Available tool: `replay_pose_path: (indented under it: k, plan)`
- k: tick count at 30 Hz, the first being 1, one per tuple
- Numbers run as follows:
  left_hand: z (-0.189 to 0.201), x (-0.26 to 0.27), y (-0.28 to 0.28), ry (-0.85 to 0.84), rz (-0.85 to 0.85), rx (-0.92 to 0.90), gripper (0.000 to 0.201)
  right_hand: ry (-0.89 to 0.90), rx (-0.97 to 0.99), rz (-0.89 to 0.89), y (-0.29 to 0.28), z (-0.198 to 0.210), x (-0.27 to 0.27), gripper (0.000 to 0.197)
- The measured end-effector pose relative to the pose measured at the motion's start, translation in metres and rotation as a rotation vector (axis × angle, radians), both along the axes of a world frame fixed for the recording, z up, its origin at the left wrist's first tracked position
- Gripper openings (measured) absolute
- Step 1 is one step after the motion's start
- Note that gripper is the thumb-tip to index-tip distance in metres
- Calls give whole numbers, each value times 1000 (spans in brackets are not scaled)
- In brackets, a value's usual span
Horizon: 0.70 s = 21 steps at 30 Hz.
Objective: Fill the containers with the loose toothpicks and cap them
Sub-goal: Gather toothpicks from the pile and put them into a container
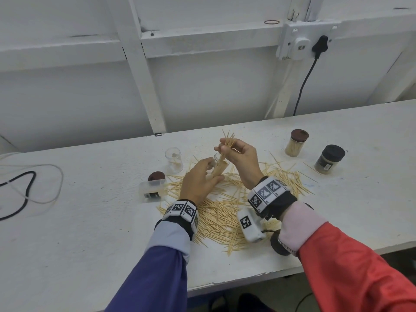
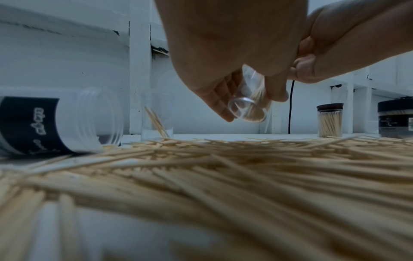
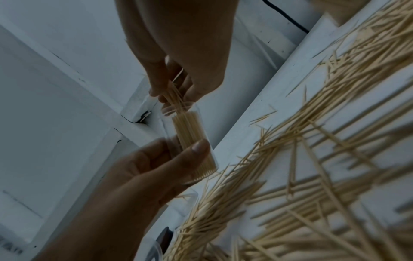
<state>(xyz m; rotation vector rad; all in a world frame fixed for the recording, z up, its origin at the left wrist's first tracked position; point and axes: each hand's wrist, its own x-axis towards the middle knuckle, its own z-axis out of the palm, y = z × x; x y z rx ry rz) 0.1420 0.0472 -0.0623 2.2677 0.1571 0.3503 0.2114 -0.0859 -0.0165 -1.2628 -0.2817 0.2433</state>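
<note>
Head view, from the left: a black cable (image 1: 21, 194) and a thin white cable (image 1: 48, 176) loop on the white table (image 1: 90, 221). Next lies a clear plastic jar with a dark label (image 1: 151, 188), on its side and uncapped, with a dark brown cap (image 1: 156, 176) just behind it. An upright clear glass container (image 1: 173, 159) stands behind these; the left wrist view shows a few toothpicks leaning inside it.

At centre, the left hand (image 1: 199, 181) curls its thumb and fingers round a small clear tube (image 3: 190, 139), tilted and held above the table, already well stocked with toothpicks. The right hand (image 1: 240, 157) pinches a bundle of toothpicks (image 1: 226, 143) above it, their lower ends entering the tube's mouth. The two hands are close together, nearly touching. Under and around them the loose toothpicks (image 1: 220, 212) spread in a wide heap across the table.

To the right, well apart from the heap, stands a capped glass container full of toothpicks (image 1: 296, 143) with a brown lid, and beyond it a labelled jar with a black cap (image 1: 330, 159), also upright. On the wall behind, a black plug (image 1: 319, 45) sits in a white socket.
</note>
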Motion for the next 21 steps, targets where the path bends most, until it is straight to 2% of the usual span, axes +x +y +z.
replay_pose_path:
  k: [4, 11, 15, 21]
  plan:
    - [-2, 1, 1, -2, 7, 15, 57, 41, 44, 13, -2, 1, 1, 31]
    - [-3, 1, 2, -9, -3, 21, 59, 59, 49, -28, 0, 0, 2, 21]
    - [-3, 0, 1, -11, -44, 18, 59, 28, -27, -81, 6, -1, 5, 29]
    - [3, -2, -2, -15, -97, 36, 59, -62, -217, -23, 14, -8, 5, 37]
